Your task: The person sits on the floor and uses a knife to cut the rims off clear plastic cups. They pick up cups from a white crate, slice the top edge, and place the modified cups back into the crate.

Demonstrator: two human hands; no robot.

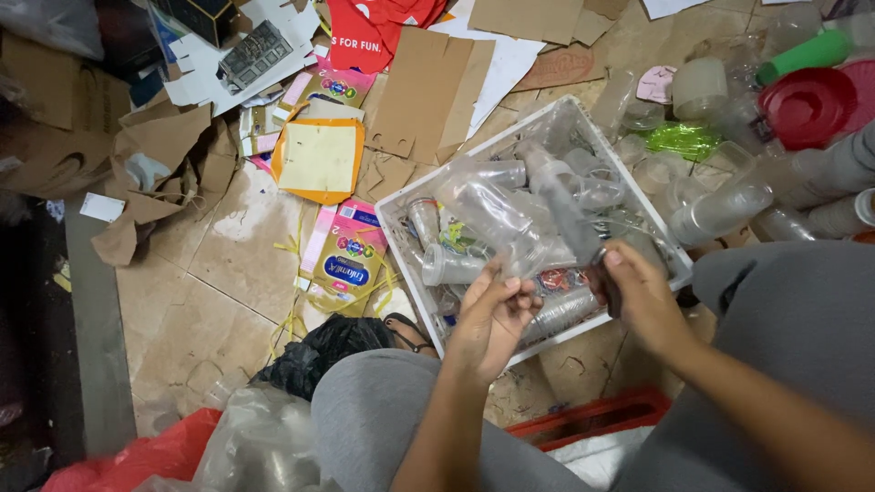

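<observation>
Down at the centre of the frame, the left hand (492, 319) has its fingertips pinched together on the lower end of a clear plastic bottle (497, 223), thumb and fingers curled tight on it. Just to the right, the right hand (643, 296) is curled around a dark, narrow piece (603, 278); the thumb lies along its top, and what the piece is cannot be told. The two hands sit close together but apart, both over the lower edge of a white plastic crate (410, 264).

That bottle is see-through, crumpled and glossy, lying at a slant from the left fingers up toward the middle of the crate. Around it the crate is packed with other clear cups and bottles, so little of its inside is bare.

Outward from the crate, its lower rim lies close to the person's grey-clad knees (383, 410), and a red tray (592, 419) shows between them at the bottom. Right of the crate, more clear cups, a red lid (807, 105) and a green bottle (802, 55) crowd the upper right. Torn cardboard (428, 91) and printed cartons (346, 264) cover the upper left and the floor beside the crate's left wall. Open tiled floor (228, 273) shows only at centre left, beside a black bag (319, 355).
</observation>
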